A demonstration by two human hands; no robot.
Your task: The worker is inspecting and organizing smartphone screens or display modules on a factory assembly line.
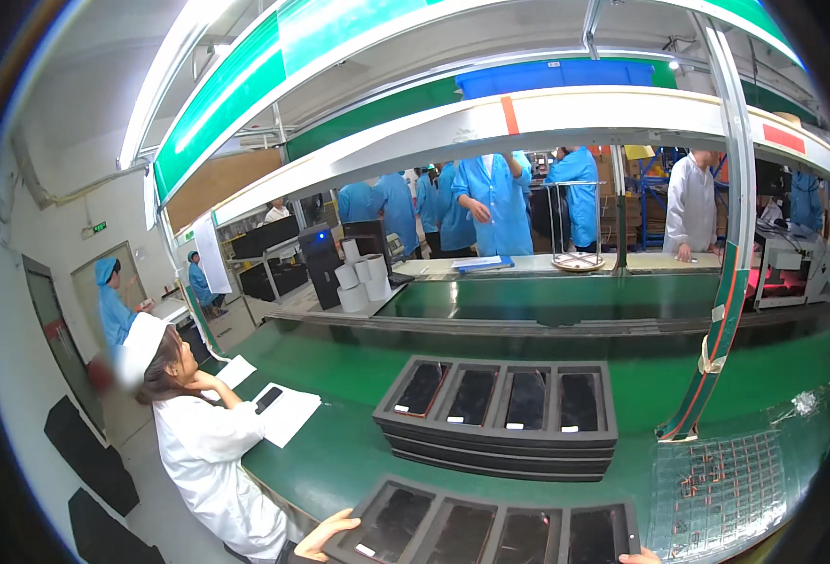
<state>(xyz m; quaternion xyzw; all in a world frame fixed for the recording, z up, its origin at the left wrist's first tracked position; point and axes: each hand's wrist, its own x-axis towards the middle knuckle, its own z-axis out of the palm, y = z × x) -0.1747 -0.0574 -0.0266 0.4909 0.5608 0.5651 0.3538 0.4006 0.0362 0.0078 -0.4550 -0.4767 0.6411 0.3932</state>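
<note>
A black foam tray (pixel 493 538) with dark phone-like devices (pixel 396 523) in its slots lies at the lower edge of the head view, partly cut off. My left hand (pixel 325 536) grips its left end, the thumb along the side and the other fingers hidden. At the right end, only some fingertips of my right hand (pixel 641 556) show, closed on the tray's edge. Just beyond stands a stack of similar foam trays (pixel 500 453). Its top tray holds dark-screened devices (pixel 525 399), each with a small white label at its lower end.
A clear plastic blister sheet (pixel 720 489) lies at right, beside a green upright post (pixel 716 348). At left, a person in white (pixel 213 461) leans on the green bench (pixel 340 461) near papers (pixel 290 414) and a phone (pixel 269 399). White label rolls (pixel 352 298) stand farther back.
</note>
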